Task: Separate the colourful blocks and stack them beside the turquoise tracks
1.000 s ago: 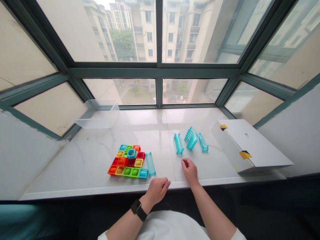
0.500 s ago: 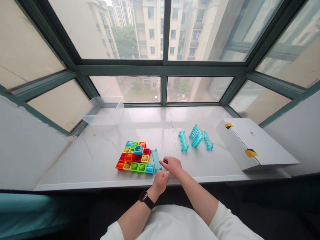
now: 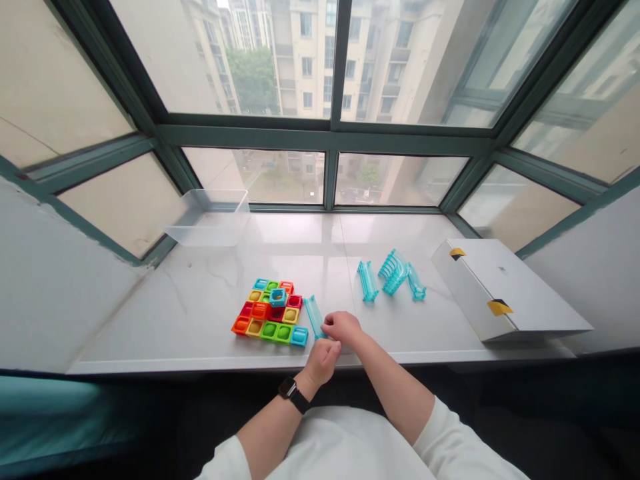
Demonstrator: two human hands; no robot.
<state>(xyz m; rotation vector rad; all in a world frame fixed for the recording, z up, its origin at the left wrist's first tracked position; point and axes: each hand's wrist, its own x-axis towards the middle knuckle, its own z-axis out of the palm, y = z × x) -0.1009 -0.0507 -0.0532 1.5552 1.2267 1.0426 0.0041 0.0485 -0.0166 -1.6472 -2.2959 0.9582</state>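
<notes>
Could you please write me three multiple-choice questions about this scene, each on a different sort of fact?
1. Where does the clear plastic tub stand?
A. In front of the coloured block grid
B. Behind and left of the grid
C. Right of the white box

2. Besides the track piece at the right hand, how many teal track pieces lie on the sill?
A. Three
B. Two
C. Five

3. What state is the white box in?
A. Standing open
B. Upside down in the tub
C. Lying shut, with yellow-and-black tape

Answers: 1 B, it sits back by the window; 2 A, two straight and one curved; 3 C, no opening shows.
</notes>
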